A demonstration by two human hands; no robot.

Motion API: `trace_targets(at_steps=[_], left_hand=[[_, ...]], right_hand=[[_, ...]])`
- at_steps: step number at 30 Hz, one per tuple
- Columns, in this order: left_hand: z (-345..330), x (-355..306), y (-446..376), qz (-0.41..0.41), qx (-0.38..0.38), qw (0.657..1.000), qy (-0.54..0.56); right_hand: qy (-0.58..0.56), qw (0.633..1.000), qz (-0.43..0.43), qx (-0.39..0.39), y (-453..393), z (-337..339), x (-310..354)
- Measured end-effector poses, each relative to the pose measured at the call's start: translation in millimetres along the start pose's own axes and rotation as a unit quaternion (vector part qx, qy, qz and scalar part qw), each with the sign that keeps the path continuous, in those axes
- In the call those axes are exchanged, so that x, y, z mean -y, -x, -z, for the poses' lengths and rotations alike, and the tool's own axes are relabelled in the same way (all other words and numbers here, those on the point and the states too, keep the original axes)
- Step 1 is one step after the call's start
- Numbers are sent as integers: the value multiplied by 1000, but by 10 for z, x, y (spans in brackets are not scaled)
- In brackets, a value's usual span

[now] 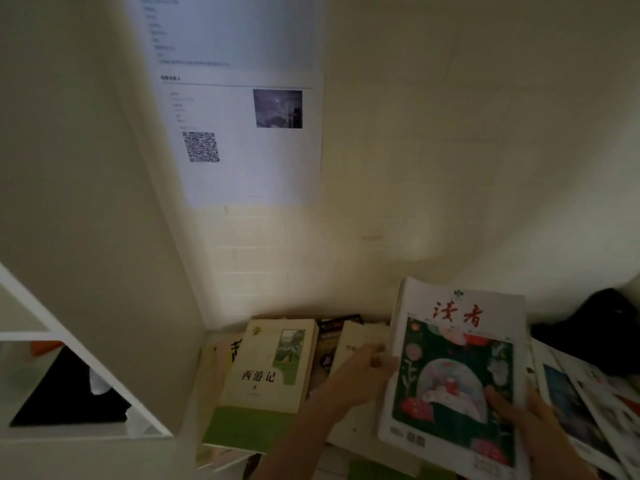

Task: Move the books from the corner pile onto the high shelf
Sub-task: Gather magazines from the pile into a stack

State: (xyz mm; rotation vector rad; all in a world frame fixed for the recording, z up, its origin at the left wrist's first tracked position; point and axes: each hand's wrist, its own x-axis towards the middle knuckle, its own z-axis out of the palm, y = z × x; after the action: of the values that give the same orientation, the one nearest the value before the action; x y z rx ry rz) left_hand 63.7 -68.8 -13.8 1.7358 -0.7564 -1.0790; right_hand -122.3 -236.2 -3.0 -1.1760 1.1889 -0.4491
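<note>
Both my hands hold a stack of magazines [453, 368] with a white cover, red characters and a green flower picture, tilted up above the corner pile. My left hand [360, 375] grips its left edge, fingers tucked under. My right hand [519, 410] holds its lower right corner, thumb on the cover. Below and left lies a cream and green book [263, 379]. Beside that lie a dark book [330, 337] and a pale book [360, 337]. More magazines [581, 403] spread out at the right. The high shelf is out of view.
A white shelving unit [86, 344] stands at the left with dark cloth [69, 393] in a compartment. A printed sheet with a QR code [242, 126] hangs on the cream wall. A black bag [595, 327] sits at the right against the wall.
</note>
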Motion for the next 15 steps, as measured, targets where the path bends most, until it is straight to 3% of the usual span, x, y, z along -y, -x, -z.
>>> trace_targets(at_steps=[2, 4, 6, 10, 15], left_hand=[[12, 223, -52, 65, -111, 979, -161], [-46, 494, -87, 137, -156, 942, -265], [-177, 609, -106, 198, -145, 925, -289], [-252, 628, -183, 240, -196, 893, -327], [-125, 676, -254, 230, -170, 926, -248]], right_hand=[[4, 999, -36, -35, -132, 156, -81], [15, 998, -41, -47, -150, 256, -175], [19, 996, -82, -25, -165, 292, -266], [22, 994, -106, -8, -125, 358, -362], [15, 991, -129, 1, -150, 393, -534]])
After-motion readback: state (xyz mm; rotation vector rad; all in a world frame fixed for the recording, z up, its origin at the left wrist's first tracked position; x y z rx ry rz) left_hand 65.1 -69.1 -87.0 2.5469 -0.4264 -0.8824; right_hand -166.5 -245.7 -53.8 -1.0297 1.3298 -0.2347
